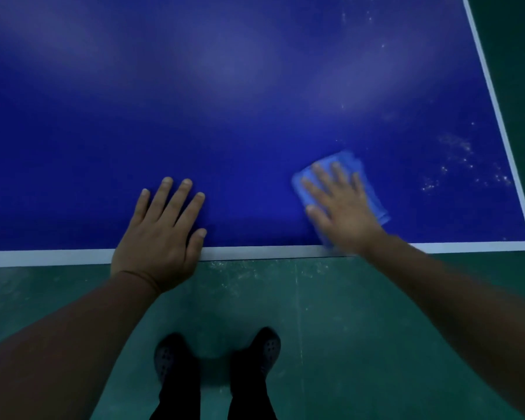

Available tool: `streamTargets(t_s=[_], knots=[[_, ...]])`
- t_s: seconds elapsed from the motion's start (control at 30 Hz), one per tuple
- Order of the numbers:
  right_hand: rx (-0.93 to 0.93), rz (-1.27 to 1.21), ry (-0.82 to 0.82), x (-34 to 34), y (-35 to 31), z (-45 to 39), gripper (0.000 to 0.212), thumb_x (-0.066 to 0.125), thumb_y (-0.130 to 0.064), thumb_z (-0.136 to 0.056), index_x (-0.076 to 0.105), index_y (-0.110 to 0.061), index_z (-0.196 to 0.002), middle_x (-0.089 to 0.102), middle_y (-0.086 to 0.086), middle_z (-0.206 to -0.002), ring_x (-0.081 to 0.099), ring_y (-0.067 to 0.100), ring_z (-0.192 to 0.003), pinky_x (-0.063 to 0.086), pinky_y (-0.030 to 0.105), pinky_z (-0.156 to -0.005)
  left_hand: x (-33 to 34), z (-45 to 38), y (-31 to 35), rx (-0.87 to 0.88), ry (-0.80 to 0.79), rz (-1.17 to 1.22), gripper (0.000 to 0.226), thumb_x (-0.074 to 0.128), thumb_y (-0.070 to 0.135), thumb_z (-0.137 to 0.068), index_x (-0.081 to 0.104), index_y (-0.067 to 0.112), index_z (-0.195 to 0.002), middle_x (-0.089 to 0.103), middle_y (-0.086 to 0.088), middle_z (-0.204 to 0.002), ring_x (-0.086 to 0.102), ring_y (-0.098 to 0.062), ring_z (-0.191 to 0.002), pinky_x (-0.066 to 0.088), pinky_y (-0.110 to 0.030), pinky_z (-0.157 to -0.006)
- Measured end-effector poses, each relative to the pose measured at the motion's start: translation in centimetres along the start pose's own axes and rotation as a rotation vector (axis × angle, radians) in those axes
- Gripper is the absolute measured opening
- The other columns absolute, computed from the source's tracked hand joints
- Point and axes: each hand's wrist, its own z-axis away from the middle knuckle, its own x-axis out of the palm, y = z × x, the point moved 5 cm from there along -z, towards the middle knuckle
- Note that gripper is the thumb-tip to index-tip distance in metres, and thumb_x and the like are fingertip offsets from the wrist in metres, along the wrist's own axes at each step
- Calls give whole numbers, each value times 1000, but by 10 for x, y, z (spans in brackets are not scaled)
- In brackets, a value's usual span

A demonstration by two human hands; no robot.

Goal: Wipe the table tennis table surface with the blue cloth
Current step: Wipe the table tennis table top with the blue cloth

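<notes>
Both grips lie flat with straight fingers: the right hand (343,204) presses the pale blue folded cloth (373,192) onto the bench, and the left hand (161,231) rests palm-down, holding nothing, just inside the near edge.

Going by size, the dark blue table tennis table (225,101), the bench here, fills the upper part of the view, bordered by a white line (58,256) along its near and right sides. Below it runs a green floor (315,313), scuffed with faint pale marks, where 2 dark perforated shoes (270,350) stand. Hazy lighter patches spread across the far surface. A scatter of white specks (461,168) sits near the right border, to the right of the cloth and apart from it.

The cloth lies near the bench's right front corner, under the right palm and fingers, its lower edge close to the near white line. It looks soft and layered, folded into a rough rectangle; its outline is blurred, so its texture cannot be read.

Risks from here: with only flat pressure and no pinch, the folded layers could slide apart or bunch under the palm. A stroke toward the near edge could carry the cloth off the bench. The specks at the right could be missed or merely smeared if strokes stop short of that border.
</notes>
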Motion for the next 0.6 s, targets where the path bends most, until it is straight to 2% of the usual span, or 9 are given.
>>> streamTargets(t_s=[0.1,0.13,0.17,0.23,0.3,0.33,0.37,0.5,0.6], knots=[[581,-166,62,-7,45,-6,58,20,-53,-103,15,-34,-158,5,-3,-167,-1,30,-153,1,59,-120,0,0,1,2,6,6,63,24,46,-100,35,13,-153,27,-11,-162,16,-33,-152,9,-53,-123],[701,-189,84,-5,35,0,57,22,-49,-104,15,-33,-158,5,-2,-167,-1,31,-153,1,59,-120,0,0,1,2,10,9,63,24,46,-100,35,13,-153,27,-11,-162,16,-33,-152,8,-53,-123],[724,-176,124,-3,14,5,56,23,-48,-104,19,-32,-158,8,-1,-167,3,32,-152,3,60,-120,-1,0,1,4,16,9,63,24,46,-100,36,13,-153,28,-11,-162,16,-33,-152,8,-53,-123],[456,-124,181,1,-47,14,57,25,-49,-101,30,-29,-155,20,2,-164,13,35,-151,7,61,-118,-1,1,2,6,20,5,63,25,46,-100,36,12,-153,28,-11,-162,16,-34,-152,8,-53,-123],[76,-47,94,14,-80,28,56,26,-51,-101,35,-29,-152,25,2,-163,15,34,-151,9,60,-119,0,0,2,4,17,-3,64,24,46,-100,36,12,-153,27,-11,-162,16,-34,-152,8,-53,-123],[-3,-25,62,16,-71,31,56,26,-51,-101,36,-30,-152,26,2,-162,16,33,-151,10,59,-119,0,0,2,4,12,-7,64,23,46,-100,35,12,-153,27,-11,-162,15,-33,-152,7,-53,-123],[38,-20,54,15,-47,32,57,27,-52,-100,36,-30,-151,27,1,-162,17,33,-151,11,59,-119,0,0,2,2,7,-12,64,23,47,-100,35,12,-153,26,-11,-162,15,-33,-152,7,-53,-123],[726,-123,65,7,87,51,61,20,-53,-101,21,-32,-157,11,-1,-166,6,30,-152,5,59,-120,1,-1,3,4,9,-32,65,23,48,-100,35,12,-153,26,-12,-162,16,-34,-152,8,-53,-123],[1067,-221,102,-1,97,54,57,22,-49,-105,13,-32,-159,4,-1,-167,0,31,-153,1,60,-120,0,-1,3,5,21,-29,65,25,47,-100,37,10,-152,27,-13,-162,16,-35,-152,8,-53,-123]])
